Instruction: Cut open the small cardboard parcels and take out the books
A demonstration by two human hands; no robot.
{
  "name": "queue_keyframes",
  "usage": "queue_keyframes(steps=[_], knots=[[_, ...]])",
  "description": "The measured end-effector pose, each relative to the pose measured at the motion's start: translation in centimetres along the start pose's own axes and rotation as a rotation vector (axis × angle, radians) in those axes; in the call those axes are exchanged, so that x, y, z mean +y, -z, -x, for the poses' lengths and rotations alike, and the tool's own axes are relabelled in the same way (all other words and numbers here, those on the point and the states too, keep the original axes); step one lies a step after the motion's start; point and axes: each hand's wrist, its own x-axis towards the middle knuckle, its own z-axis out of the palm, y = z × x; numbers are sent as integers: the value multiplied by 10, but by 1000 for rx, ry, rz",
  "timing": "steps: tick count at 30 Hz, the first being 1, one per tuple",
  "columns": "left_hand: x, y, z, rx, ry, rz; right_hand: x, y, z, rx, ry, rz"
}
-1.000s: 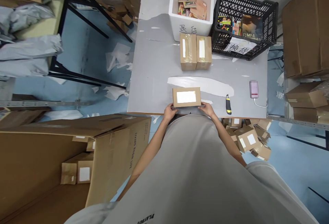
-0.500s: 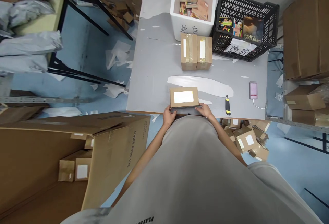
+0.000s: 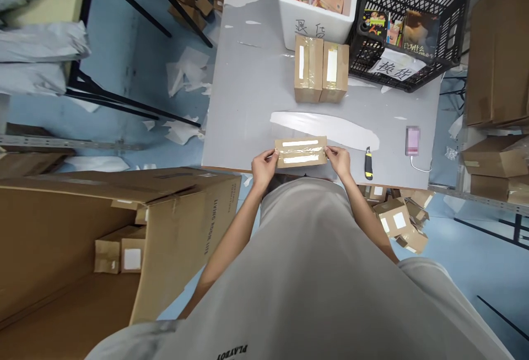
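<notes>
Between my two hands is a small cardboard box, held near the front edge of the grey table. Clear tape and two white label strips run along the side that faces me. My left hand pinches its left end, and my right hand grips the right end. To the right of the box lies a yellow and black box cutter. Beyond it, two taped cardboard boxes stand side by side, also with white labels.
At the back are a white bin and a black crate, both with books or booklets inside. A phone with a cable lies at the right. A large open carton stands at lower left. Several parcels lie on the floor at right.
The box in my hands has been turned: the side with one large label no longer faces me, and a taped side with two strips does. Both hands have risen slightly along its ends.
</notes>
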Motion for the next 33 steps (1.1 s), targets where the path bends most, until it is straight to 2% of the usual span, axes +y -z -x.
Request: queue_keyframes(steps=[3, 7, 10, 15, 19, 26, 29, 33], knots=[[-2, -4, -13, -9, 54, -79, 10, -12, -3, -66, -38, 22], [-11, -7, -20, -51, 64, -37, 24, -17, -8, -141, -14, -23], [-23, -5, -17, -72, 54, 34, 36, -14, -10, -156, -44, -69], [-43, -2, -5, -87, 163, 142, 55, -13, -4, -166, -96, -130], [-55, -2, 1, -110, 187, 177, 67, -12, 1, -201, -85, -127], [-64, -9, -5, -194, 161, 61, 73, -14, -1, -332, -111, -43], [-60, -13, -8, -248, 127, 82, 71, -20, -3, -373, -101, -89], [-53, -19, -6, -257, 15, 131, 65, -26, -5, -376, -41, -209]])
